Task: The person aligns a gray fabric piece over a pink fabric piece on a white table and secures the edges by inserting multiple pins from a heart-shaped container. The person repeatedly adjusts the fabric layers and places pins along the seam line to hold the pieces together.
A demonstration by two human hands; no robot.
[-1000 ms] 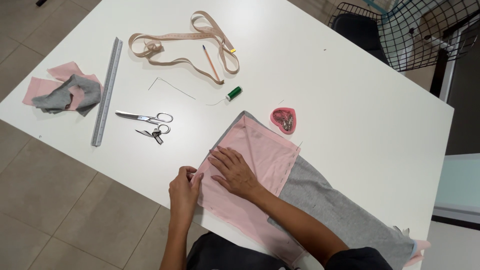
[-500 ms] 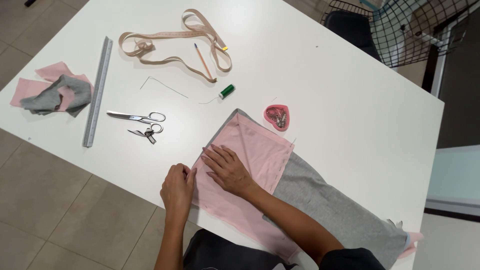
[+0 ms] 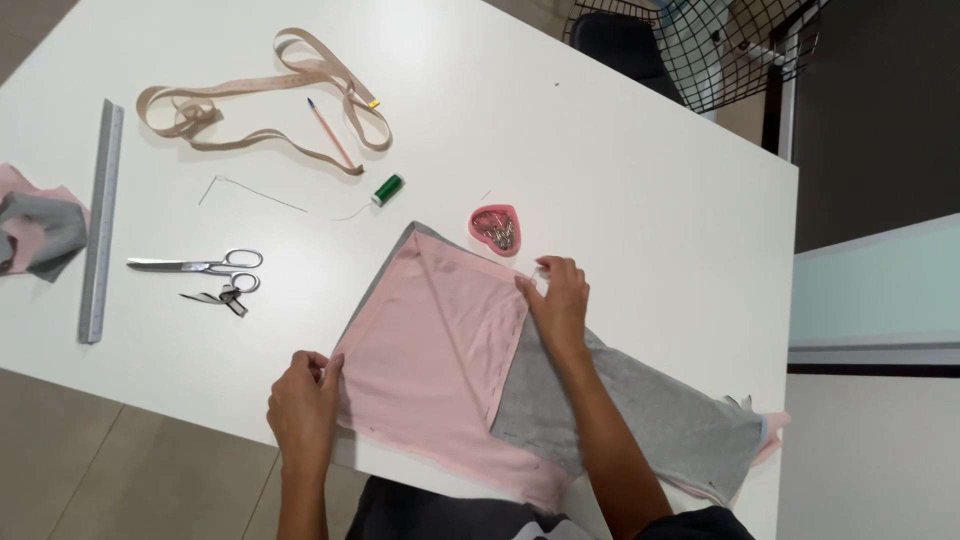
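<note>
A pink fabric panel [image 3: 435, 345] lies flat on the white table [image 3: 620, 170], overlapping a grey fabric piece [image 3: 650, 420] that runs to the right. My left hand [image 3: 303, 398] pinches the pink panel's near left edge at the table's front. My right hand [image 3: 558, 298] grips the panel's far right corner, fingers curled, where pink meets grey. Just beyond that hand sits a pink heart-shaped pin dish [image 3: 496, 227]. A row of pins runs along the pink panel's right edge.
Scissors [image 3: 200, 265] and small snips [image 3: 222, 297] lie left of the fabric. Farther off are a green thread spool [image 3: 387, 188], a pencil [image 3: 330, 132], a beige tape measure [image 3: 260, 110], a metal ruler [image 3: 101, 220] and fabric scraps [image 3: 35, 230]. A wire chair [image 3: 690, 45] stands behind.
My right hand has moved from the middle of the pink panel to its far right corner. My left hand stays at the near left edge.
</note>
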